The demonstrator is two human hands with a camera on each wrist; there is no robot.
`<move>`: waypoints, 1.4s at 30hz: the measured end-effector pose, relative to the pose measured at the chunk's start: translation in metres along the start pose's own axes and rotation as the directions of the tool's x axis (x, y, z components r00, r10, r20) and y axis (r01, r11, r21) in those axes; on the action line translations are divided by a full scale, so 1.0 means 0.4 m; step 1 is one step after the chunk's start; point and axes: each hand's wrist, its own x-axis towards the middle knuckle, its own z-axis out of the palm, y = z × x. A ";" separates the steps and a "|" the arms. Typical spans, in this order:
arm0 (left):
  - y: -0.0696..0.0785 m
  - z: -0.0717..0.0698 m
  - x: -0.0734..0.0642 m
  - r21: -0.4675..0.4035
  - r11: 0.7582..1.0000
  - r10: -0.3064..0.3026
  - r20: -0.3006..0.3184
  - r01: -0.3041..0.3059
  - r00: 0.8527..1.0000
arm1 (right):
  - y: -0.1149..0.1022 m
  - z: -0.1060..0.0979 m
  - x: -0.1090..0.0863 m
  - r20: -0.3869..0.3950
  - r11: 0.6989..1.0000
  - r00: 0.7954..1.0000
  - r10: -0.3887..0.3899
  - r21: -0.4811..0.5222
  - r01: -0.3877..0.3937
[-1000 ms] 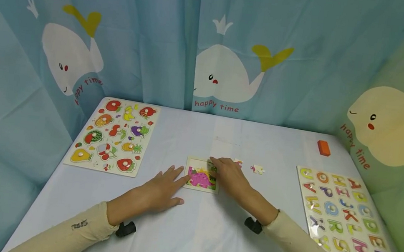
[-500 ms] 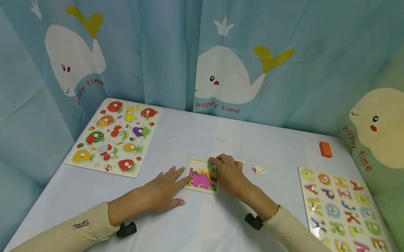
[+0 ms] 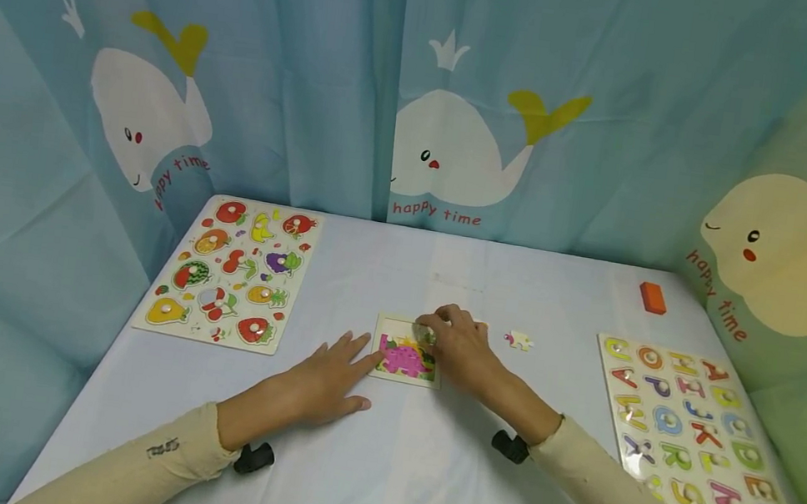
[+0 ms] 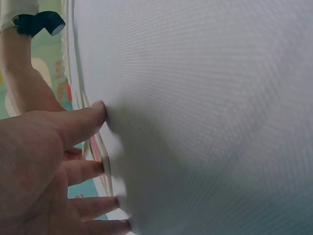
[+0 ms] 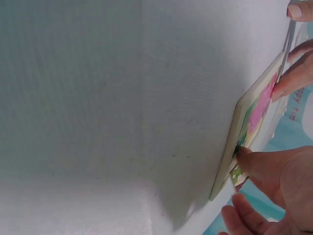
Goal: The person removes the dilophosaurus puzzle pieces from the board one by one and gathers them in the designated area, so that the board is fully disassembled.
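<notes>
A small square dinosaur jigsaw puzzle (image 3: 402, 359) in a pale wooden frame lies mid-table, its pink dinosaur largely assembled. My left hand (image 3: 327, 381) is spread flat at its left side, the index fingertip on the puzzle's left part. At the upper right corner of the frame, my right hand (image 3: 463, 348) pinches a green puzzle piece (image 5: 238, 175) between thumb and fingers. That piece is tilted against the board in the right wrist view. Beyond the right hand lies a loose puzzle piece (image 3: 518, 340); another shows only a sliver behind the knuckles.
A fruit peg board (image 3: 227, 272) lies at the back left, a letter peg board (image 3: 703, 457) at the right. An orange-red block (image 3: 652, 298) sits near the back right corner. A blue curtain (image 3: 315, 107) with whales hangs around the white table.
The green piece at the frame's upper right has tipped up in my right fingers, and the right hand has shifted slightly, covering more of the nearer loose piece. My left hand stays put.
</notes>
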 end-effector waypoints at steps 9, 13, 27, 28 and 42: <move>0.001 -0.004 0.000 -0.027 1.000 0.007 0.007 -0.007 1.000 | 0.028 -0.001 -0.003 -0.135 0.988 0.990 -0.052 0.137 0.070; 0.002 -0.005 -0.001 -0.021 1.000 0.005 0.004 -0.005 1.000 | 0.038 -0.010 0.002 -0.122 0.969 0.991 -0.052 0.234 0.080; 0.006 -0.002 -0.003 -0.026 1.000 -0.010 0.002 0.010 1.000 | 0.167 -0.215 -0.050 0.011 0.926 0.994 0.105 0.362 -0.102; 0.006 -0.002 -0.003 -0.025 1.000 -0.010 0.001 0.010 1.000 | 0.186 -0.229 -0.059 0.020 0.931 0.993 0.115 0.347 -0.115; 0.001 0.004 -0.001 -0.021 1.000 0.004 -0.003 -0.004 1.000 | 0.469 -0.265 -0.158 0.319 0.884 0.931 0.179 0.362 -0.294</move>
